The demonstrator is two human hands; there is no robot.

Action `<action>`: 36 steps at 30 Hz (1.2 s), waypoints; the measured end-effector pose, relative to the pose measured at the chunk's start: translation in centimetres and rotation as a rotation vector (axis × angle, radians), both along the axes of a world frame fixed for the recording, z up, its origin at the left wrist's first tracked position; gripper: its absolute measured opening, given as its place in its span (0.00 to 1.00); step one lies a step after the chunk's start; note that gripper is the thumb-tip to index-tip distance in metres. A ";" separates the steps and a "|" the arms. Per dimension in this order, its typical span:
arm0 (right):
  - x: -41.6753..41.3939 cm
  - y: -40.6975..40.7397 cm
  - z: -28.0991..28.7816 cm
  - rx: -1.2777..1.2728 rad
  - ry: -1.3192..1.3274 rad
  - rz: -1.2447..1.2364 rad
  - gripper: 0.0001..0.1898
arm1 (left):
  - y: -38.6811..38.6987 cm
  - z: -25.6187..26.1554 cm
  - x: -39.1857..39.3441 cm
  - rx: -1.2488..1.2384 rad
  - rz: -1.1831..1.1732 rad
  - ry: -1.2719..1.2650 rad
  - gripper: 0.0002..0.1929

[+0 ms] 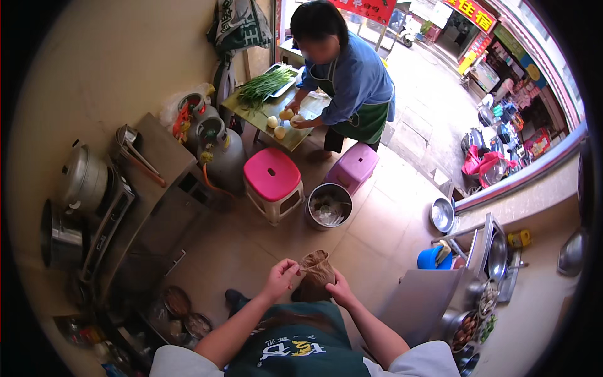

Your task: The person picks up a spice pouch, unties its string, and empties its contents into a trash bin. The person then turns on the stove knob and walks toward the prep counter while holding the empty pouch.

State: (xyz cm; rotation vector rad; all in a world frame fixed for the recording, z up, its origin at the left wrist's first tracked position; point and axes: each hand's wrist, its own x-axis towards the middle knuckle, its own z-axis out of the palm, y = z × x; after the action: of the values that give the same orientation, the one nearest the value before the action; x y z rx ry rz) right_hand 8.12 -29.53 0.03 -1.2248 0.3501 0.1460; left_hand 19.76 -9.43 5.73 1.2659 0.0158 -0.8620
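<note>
A crumpled brown bag (316,273), gathered at its top, is between my two hands in front of my green apron (301,341). My left hand (282,279) pinches the upper left edge of the bag with thumb and forefinger. On its right side, my right hand (340,288) grips the bag lower down. What the bag contains cannot be seen. Beyond it on the tiled floor stands a metal bucket (348,217) with clear plastic inside.
A person (360,89) handles round pale vegetables at a low table (240,109) bearing green stalks. Near it are a pink stool (272,174), a purple stool (354,165) and gas cylinders (226,155). Left is a stove counter (160,160); right, a steel cabinet (419,297) and a blue bucket (431,258).
</note>
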 end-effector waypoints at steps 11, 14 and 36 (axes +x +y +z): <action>7.0 -11.6 -1.5 -0.109 0.073 0.034 0.37 | -8.9 -7.7 4.7 0.111 0.280 -0.284 0.19; 7.0 -14.8 -1.2 -0.180 0.147 0.052 0.40 | -12.1 -10.4 6.3 -0.077 0.258 -0.022 0.19; 17.4 -24.6 -19.5 0.035 0.334 0.092 0.29 | -27.7 -22.6 11.6 0.497 -0.006 -0.154 0.33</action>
State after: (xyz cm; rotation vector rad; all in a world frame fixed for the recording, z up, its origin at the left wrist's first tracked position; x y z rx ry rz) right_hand 25.48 -54.12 -19.46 -1.1823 0.5791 0.4370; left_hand 31.38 -37.16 -16.82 1.7958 0.1085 -0.7882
